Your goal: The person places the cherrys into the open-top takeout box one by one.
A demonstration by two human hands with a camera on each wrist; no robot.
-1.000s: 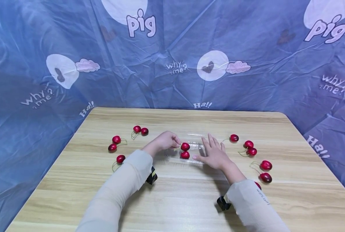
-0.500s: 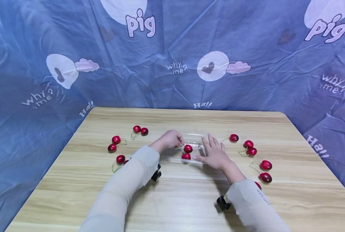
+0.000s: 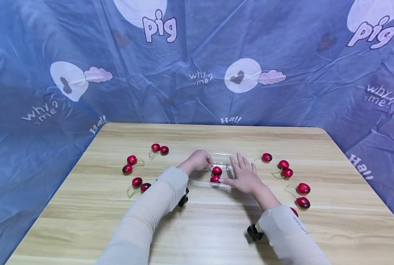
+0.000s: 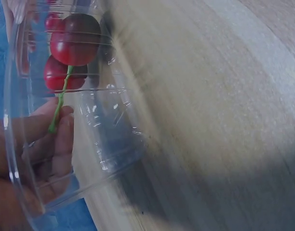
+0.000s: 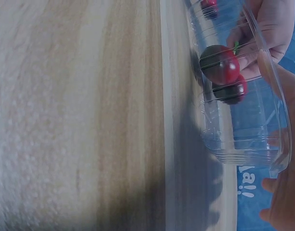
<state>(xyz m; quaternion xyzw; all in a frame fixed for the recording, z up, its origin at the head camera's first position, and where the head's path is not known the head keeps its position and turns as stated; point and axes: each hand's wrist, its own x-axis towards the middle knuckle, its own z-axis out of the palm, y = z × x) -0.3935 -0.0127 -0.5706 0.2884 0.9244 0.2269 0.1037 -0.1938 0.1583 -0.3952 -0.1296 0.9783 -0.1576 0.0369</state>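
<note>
A clear plastic box (image 3: 218,152) lies at the middle of the table, its lid side toward the back. Inside it sits a pair of red cherries (image 3: 217,171) joined by a green stem. My left hand (image 3: 197,160) reaches into the box and pinches the stem (image 4: 58,113) between thumb and fingers, as the left wrist view shows. At the box's right end, my right hand (image 3: 244,178) rests with spread fingers. Its thumb (image 5: 268,70) reaches over the rim, close to the nearer cherry (image 5: 232,90).
Left of the box, more cherries with stems lie in pairs, such as a back pair (image 3: 155,147) and a front pair (image 3: 137,182). Several more lie on the right, including a single one (image 3: 266,157) and one (image 3: 294,211) partly hidden by the right sleeve. A blue printed cloth (image 3: 197,99) hangs behind the table (image 3: 197,235).
My left hand has moved right, carrying the cherry pair toward the right thumb. The front-left pair now shows beyond the left sleeve. My right hand has stayed in place.
</note>
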